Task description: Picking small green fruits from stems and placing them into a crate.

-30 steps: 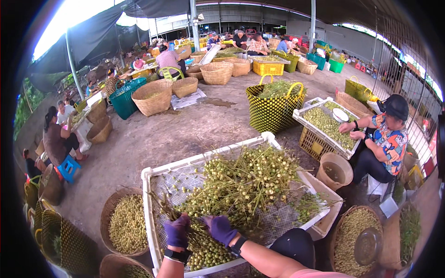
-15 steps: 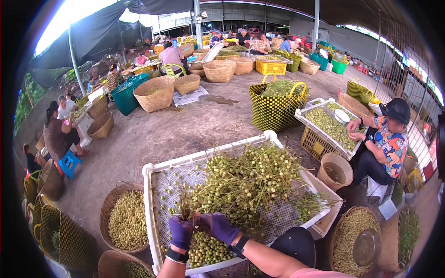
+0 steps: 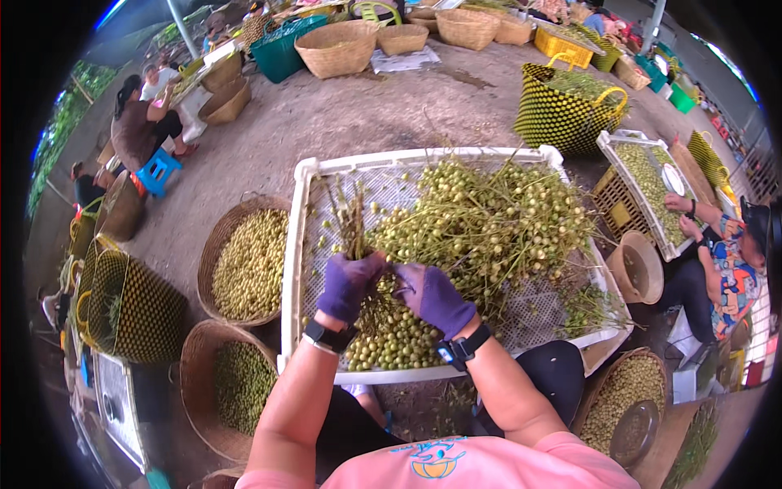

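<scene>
From the head camera, your left hand [image 3: 349, 284], in a purple glove, is closed around a bunch of bare green stems [image 3: 352, 218] that stand upright from the fist. Your right hand [image 3: 432, 295], gloved the same, is curled at the bunch's base, touching it at 3 o'clock; you likely hold it upright so picked fruit drops below. Both hands hang over one white mesh tray [image 3: 303, 269]. A heap of green fruit on branches [image 3: 497, 220] fills the tray toward 1 o'clock, and loose picked fruit [image 3: 391, 338] lies at 6 o'clock under your wrists. Two round woven baskets of fruit [image 3: 248, 261] sit at 9 and 8 o'clock beside the tray, probably within reach for sorting. One seated person [image 3: 721, 269] works at 3 o'clock.
</scene>
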The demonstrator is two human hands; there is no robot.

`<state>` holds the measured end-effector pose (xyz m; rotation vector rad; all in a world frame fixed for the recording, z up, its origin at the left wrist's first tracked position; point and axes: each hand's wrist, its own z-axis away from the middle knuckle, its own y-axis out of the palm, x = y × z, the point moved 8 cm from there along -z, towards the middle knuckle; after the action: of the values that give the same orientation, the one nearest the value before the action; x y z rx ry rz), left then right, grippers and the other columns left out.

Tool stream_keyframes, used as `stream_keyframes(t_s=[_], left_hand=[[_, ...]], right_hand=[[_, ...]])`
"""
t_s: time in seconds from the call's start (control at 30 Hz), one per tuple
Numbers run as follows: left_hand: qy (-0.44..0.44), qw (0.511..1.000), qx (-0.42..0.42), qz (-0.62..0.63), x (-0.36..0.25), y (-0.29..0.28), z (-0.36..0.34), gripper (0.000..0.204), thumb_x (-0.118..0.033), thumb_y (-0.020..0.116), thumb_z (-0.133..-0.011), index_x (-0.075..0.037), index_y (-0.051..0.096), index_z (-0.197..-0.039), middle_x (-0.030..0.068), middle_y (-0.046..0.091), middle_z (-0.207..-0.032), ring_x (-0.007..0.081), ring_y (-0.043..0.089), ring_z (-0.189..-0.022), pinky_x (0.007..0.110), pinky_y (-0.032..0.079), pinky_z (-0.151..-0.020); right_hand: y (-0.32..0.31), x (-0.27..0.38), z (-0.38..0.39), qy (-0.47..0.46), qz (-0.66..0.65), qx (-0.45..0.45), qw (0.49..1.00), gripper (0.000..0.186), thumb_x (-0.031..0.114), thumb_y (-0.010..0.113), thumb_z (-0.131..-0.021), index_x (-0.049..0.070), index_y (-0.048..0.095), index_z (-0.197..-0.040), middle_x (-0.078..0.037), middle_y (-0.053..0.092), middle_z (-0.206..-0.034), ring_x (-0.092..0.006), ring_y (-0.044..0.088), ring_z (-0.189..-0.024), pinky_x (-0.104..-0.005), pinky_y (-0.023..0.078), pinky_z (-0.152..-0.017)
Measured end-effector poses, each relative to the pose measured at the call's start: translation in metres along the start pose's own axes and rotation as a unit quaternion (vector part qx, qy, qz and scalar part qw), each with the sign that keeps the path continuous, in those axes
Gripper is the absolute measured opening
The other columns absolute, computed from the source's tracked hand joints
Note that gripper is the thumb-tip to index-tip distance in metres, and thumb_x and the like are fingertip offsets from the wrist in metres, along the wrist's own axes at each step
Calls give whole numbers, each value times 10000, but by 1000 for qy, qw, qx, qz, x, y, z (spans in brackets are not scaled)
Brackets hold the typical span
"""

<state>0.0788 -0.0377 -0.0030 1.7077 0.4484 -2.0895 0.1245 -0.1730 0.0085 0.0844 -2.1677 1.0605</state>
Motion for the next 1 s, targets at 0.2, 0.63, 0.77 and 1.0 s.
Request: stream_keyframes(t_s=[0.2, 0.63, 0.77, 1.0], left_hand=[[-17, 994, -98, 53, -13, -26, 4, 203, -198, 727, -791, -79, 615, -671, -40, 510, -553, 59, 449, -475, 228, 349, -457], [-31, 996, -32, 80, -3, -8, 13, 165, -163, 703, -806, -78, 630, -684, -24, 551, -582, 68, 449, -469, 230, 314, -442], [43, 991, -96, 88, -13, -43, -3, 241, -209, 666, -835, -105, 591, -630, -33, 507, -532, 78, 417, -429, 240, 318, -434], [36, 961, -50, -269, 9, -49, -38, 185, -164, 709, -733, -54, 677, -878, 8, 646, -691, 92, 555, -560, 245, 447, -527]], right_hand=[[-16, -43, 6, 86, 153, 37, 984, 303, 146, 646, -811, 14, 605, -1081, -152, 651, -881, -298, 663, -678, -394, 530, -633], [30, -5, 10, 70, -126, 21, 989, 163, 114, 614, -852, 20, 657, -978, -129, 689, -782, -300, 680, -708, -388, 544, -672], [15, -17, 13, 111, -62, 76, 989, 133, 101, 613, -835, 71, 643, -961, -89, 684, -765, -275, 668, -670, -389, 512, -590], [-22, -59, -4, 69, 257, -38, 963, 404, 141, 649, -815, 205, 563, -1204, -60, 602, -1040, -233, 626, -857, -389, 486, -719]])
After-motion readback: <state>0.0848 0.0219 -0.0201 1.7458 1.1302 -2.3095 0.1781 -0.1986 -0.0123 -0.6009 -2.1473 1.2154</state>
